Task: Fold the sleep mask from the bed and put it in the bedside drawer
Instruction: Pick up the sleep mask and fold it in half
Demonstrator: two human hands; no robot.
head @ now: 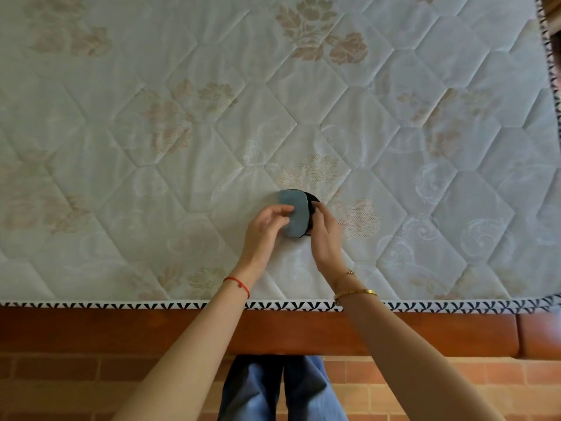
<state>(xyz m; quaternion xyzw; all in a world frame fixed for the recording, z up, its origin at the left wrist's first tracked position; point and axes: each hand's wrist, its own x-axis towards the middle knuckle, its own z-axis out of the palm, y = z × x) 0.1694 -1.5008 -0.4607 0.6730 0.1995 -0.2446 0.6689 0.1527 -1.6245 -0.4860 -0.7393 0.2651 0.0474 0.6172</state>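
Blue-grey sleep mask, folded, ctr frame on mattress, long axis vertical; left hand pinches left edge, right hand grips black strap side, both equally near.

A quilted white mattress with beige floral motifs and black-and-white trim rests on a reddish wooden bed frame above brick-patterned flooring.

sleep mask black strap side mostly hidden behind right hand, left hand fingertips cover mask's left edge, can't tell fold state underneath, mattress cut off top/left/right, legs cropped at btm edge
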